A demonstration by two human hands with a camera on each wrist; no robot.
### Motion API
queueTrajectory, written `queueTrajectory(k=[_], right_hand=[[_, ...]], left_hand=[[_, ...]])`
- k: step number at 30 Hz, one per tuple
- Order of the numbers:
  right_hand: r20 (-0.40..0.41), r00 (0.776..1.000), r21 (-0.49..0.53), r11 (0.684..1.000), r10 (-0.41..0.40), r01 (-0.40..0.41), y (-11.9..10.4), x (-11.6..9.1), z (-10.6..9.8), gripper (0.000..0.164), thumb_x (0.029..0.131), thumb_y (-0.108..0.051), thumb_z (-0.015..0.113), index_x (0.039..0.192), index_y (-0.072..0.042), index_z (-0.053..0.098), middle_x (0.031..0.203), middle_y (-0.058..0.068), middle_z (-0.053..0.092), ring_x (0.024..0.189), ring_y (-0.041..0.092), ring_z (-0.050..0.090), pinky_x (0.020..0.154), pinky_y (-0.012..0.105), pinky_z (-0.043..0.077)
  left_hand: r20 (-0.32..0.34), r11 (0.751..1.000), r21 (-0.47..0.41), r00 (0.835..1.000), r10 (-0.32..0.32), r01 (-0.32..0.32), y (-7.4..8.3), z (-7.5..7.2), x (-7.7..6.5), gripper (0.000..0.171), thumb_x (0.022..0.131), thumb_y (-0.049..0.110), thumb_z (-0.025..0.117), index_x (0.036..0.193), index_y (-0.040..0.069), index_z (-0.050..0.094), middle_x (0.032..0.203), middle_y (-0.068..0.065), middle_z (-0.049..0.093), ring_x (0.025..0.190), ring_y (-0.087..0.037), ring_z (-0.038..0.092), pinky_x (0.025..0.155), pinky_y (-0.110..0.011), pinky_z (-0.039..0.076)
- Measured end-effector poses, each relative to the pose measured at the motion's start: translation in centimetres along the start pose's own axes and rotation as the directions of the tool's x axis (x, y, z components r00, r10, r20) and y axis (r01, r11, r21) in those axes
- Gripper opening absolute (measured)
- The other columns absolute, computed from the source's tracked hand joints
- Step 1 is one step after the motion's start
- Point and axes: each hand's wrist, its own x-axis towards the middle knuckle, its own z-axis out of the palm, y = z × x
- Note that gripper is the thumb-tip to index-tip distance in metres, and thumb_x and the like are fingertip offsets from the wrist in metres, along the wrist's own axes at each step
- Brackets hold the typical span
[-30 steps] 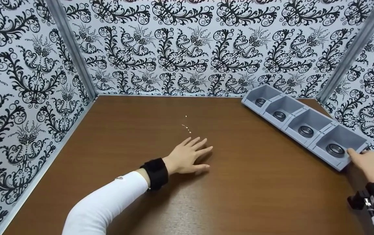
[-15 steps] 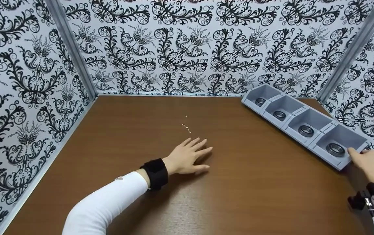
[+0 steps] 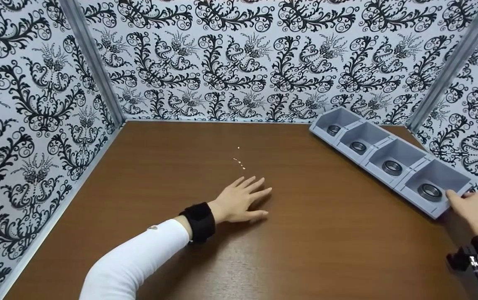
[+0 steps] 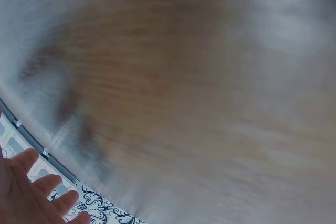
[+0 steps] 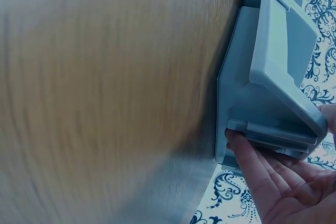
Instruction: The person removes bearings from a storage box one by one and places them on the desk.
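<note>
A row of grey storage bins (image 3: 397, 183) stands at the right of the table, set at a slant. Each compartment in it holds one dark metal ring that looks like a ball bearing; the nearest bearing (image 3: 430, 192) is beside my right hand. My right hand (image 3: 474, 210) grips the near end of the row. In the right wrist view, the fingers (image 5: 249, 169) reach under a ledge on the end wall, and the thumb (image 5: 328, 114) lies at the upper rim. My left hand (image 3: 239, 202) is spread palm down at the table's middle and holds nothing.
The brown table (image 3: 159, 158) is enclosed by patterned panels (image 3: 247, 62) at the back and both sides. Several small white specks (image 3: 239, 162) show on the tabletop beyond my left hand. Metal posts (image 3: 93, 62) stand at the back corners.
</note>
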Motion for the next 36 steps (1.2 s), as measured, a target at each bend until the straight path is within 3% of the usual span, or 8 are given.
queueTrajectory(k=[9,17,25,36], right_hand=[[0.016,1.000,-0.010,1.000,0.005,-0.005,0.2,-0.2,-0.2,0.051,0.087,-0.043,0.047,0.047,-0.010,0.047,0.051,0.005,0.054,0.049,0.015,0.044,0.049,0.028,0.032],[-0.058,0.997,-0.014,0.999,-0.046,0.045,0.4,-0.3,0.2,0.048,0.084,-0.038,0.050,0.047,-0.008,0.054,0.067,0.025,0.062,0.051,0.018,0.047,0.051,0.028,0.031],[-0.061,0.998,0.010,0.999,-0.034,0.035,0.1,-0.8,0.2,0.051,0.085,-0.039,0.051,0.045,-0.008,0.049,0.049,0.007,0.057,0.048,0.015,0.043,0.048,0.026,0.031],[-0.061,0.997,0.019,0.999,-0.046,0.047,0.0,-1.2,0.3,0.053,0.087,-0.041,0.049,0.044,-0.011,0.043,0.037,-0.002,0.045,0.042,0.012,0.037,0.048,0.029,0.028]], left_hand=[[0.009,1.000,-0.015,1.000,-0.014,0.014,-0.2,0.6,0.1,0.066,0.088,0.065,0.032,0.145,0.032,0.023,0.154,-0.003,0.020,0.143,-0.026,0.020,0.115,-0.046,0.017],[0.020,0.999,-0.030,0.999,-0.033,0.034,-0.3,0.5,0.2,0.067,0.088,0.066,0.030,0.145,0.032,0.023,0.154,-0.002,0.020,0.143,-0.026,0.021,0.115,-0.046,0.018],[0.010,0.998,-0.042,0.999,-0.040,0.040,-0.4,0.5,0.3,0.067,0.088,0.065,0.032,0.145,0.031,0.024,0.154,-0.003,0.022,0.143,-0.026,0.021,0.115,-0.047,0.018],[0.009,0.996,-0.066,0.998,-0.058,0.058,-0.6,0.3,0.5,0.066,0.088,0.064,0.032,0.145,0.031,0.024,0.153,-0.003,0.023,0.143,-0.027,0.021,0.114,-0.046,0.019]])
